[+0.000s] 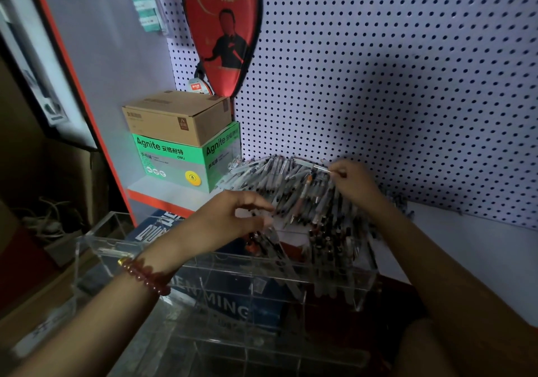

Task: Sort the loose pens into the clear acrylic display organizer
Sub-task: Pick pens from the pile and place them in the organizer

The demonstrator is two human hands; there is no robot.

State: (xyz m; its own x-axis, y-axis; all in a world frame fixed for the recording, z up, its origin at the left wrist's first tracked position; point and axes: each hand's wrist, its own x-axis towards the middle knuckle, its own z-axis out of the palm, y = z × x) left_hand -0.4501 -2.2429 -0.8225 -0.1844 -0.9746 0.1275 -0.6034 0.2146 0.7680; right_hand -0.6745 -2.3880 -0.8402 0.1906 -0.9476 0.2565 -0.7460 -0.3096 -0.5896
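A big heap of loose pens [291, 184] lies on the white shelf against the pegboard. In front of it stands the clear acrylic organizer [203, 274], with several pens upright in its right compartments [329, 245]. My right hand [353, 183] is over the back of the heap and pinches one clear pen [313, 166] by its end. My left hand [233, 219], a red bead bracelet on its wrist, hovers above the organizer at the heap's front edge with fingers curled; whether they hold a pen is unclear.
A green Agnite box [180, 161] with a brown carton [177, 117] on top stands left of the heap. A red racket cover [222, 27] hangs on the pegboard [407, 85]. A blue printed box [227, 304] lies under the organizer.
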